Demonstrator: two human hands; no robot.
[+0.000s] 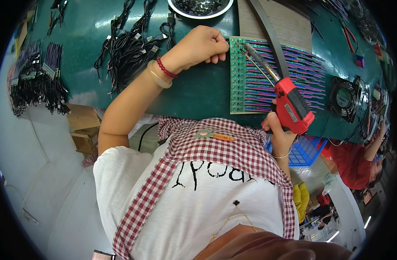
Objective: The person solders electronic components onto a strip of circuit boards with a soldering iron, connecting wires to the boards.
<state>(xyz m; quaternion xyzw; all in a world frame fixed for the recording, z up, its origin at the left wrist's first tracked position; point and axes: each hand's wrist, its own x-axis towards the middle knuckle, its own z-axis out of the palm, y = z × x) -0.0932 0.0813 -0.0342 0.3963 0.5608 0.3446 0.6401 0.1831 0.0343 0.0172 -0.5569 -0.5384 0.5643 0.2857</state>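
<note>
My right hand [280, 132] is wrapped round the handle of a red and black soldering gun [292, 106]. Its long metal tip reaches up and left to the top corner of a green circuit board panel [237, 82]. Rows of purple, pink and black wires [285, 80] run rightward from the panel's small boards. Beside the panel's upper left edge is my left hand [207, 45], fingers curled and pressed together. Anything pinched in it is hidden by the fingers.
Black cables [131, 54] lie in a pile left of my left hand. A white-rimmed bowl [202, 16] stands at the back. Wired bundles [38, 82] hang over the left end. A grey strip [272, 39] arches above the panel. At right are a fan [343, 99] and a person in red [350, 164].
</note>
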